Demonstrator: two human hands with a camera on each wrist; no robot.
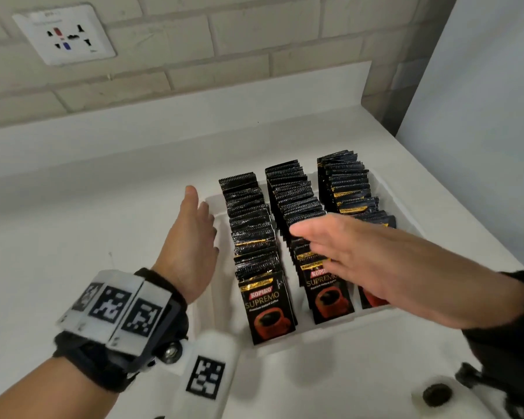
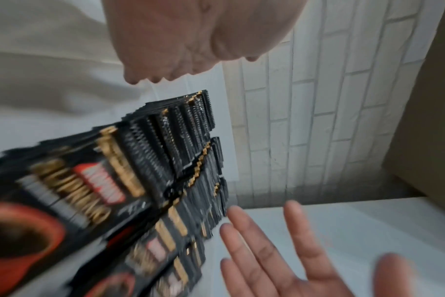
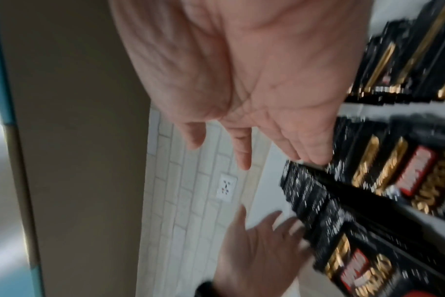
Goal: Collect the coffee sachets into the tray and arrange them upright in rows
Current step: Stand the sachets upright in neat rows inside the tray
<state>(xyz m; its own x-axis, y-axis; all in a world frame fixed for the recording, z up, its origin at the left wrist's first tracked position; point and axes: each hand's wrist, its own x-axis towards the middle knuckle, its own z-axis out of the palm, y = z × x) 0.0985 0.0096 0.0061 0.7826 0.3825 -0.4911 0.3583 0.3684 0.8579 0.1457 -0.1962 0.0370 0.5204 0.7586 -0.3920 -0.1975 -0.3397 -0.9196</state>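
Black sachets (image 1: pixel 256 237) in rows; head view alone shows tray (image 1: pixel 339 326).

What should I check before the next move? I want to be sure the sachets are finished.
1. Left hand holds nothing: ok.
2. Right hand holds nothing: ok.
3. Sachets stand in three rows in the tray: ok.
4. No loose sachets in view on the counter: ok.
5. Right row's near end, hidden under the right hand: cannot tell.
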